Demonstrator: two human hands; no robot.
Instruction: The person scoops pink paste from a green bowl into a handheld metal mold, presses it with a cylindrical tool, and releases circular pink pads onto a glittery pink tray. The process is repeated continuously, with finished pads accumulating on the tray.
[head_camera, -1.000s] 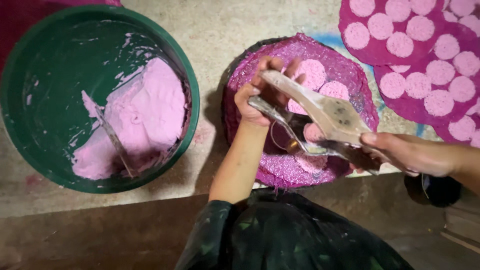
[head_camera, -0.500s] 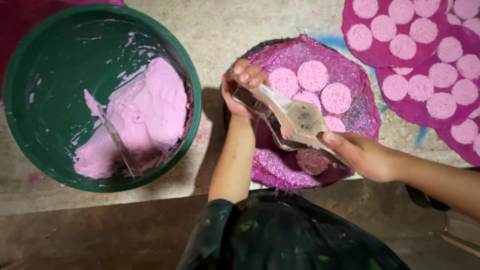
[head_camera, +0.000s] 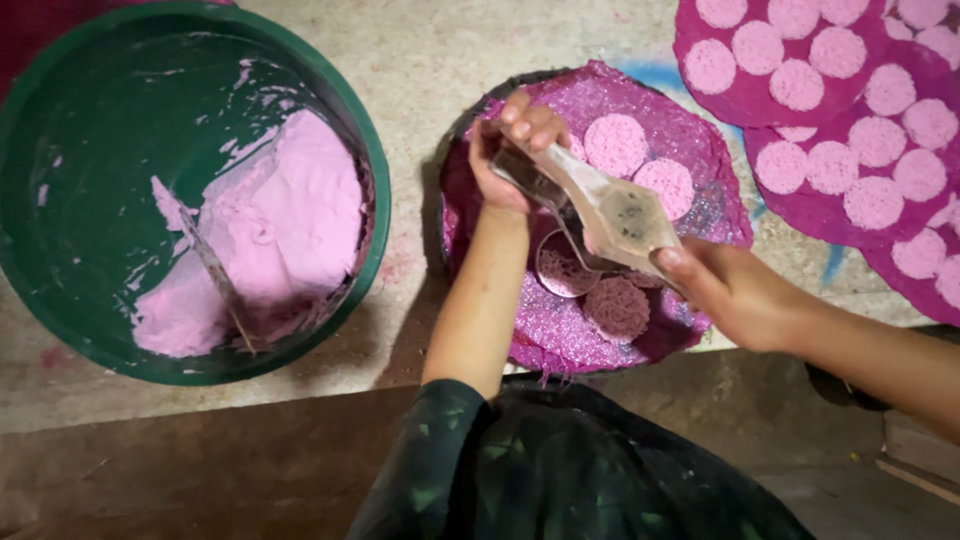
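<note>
My left hand (head_camera: 512, 150) grips the far end of a metal hand press (head_camera: 612, 210), and my right hand (head_camera: 735, 292) holds its near end. The press lies low over a round purple mesh tray (head_camera: 690, 140). Under it a cylinder (head_camera: 560, 262) sits on the mesh, with a darker noodle-like round (head_camera: 617, 308) beside it. Two pale pink rounds (head_camera: 614, 143) lie on the tray's far side.
A large green tub (head_camera: 60, 180) at the left holds pink dough (head_camera: 290, 225) with a spatula (head_camera: 215, 270) stuck in it. More purple trays (head_camera: 880, 200) covered with several pink rounds lie at the upper right. A brown ledge runs along the near edge.
The press has swung down from tilted above the tray to low over its near part. My left hand slid leftward and my right hand drew in closer.
</note>
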